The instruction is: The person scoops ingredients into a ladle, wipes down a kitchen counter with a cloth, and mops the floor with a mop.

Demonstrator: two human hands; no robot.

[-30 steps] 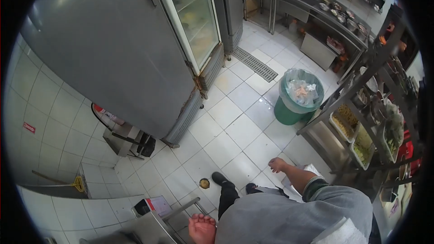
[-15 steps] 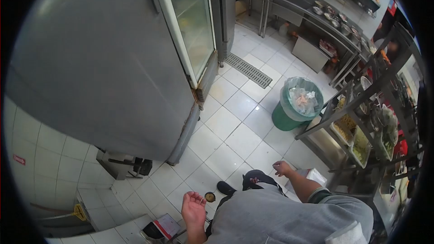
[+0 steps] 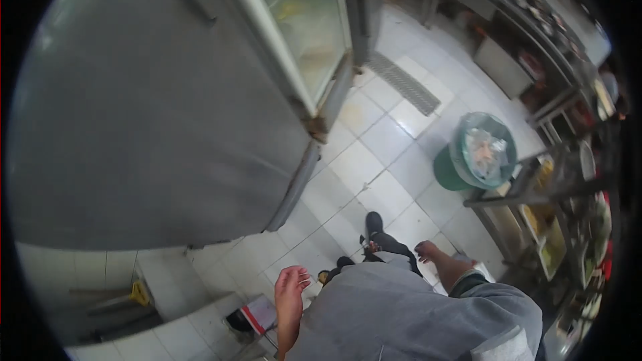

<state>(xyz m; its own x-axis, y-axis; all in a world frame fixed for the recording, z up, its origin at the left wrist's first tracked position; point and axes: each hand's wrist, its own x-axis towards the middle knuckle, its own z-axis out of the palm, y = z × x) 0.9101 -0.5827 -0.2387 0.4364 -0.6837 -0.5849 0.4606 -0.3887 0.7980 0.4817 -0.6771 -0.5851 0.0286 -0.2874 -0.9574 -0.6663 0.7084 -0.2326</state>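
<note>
My left hand is at the lower middle, beside my grey top, with the palm turned in and the fingers loosely bent and apart; I see nothing in it. Just past its fingertips shows a small round thing with a dark rim and a yellowish middle, partly covered by my clothing; whether it lies on the floor I cannot tell. My right hand hangs in front of my body at the right, slightly blurred, its fingers half bent around nothing visible. One black shoe is forward on the white tiles.
A tall grey fridge fills the left. Ahead right stands a green bin with a lined top and rubbish inside. Metal shelving with food trays runs along the right. A floor grate lies ahead; a yellow-ended tool is lower left.
The view has turned and shifted, so the fridge and bin sit farther right. One shoe has come forward on the tiles. Both hands stay beside my body.
</note>
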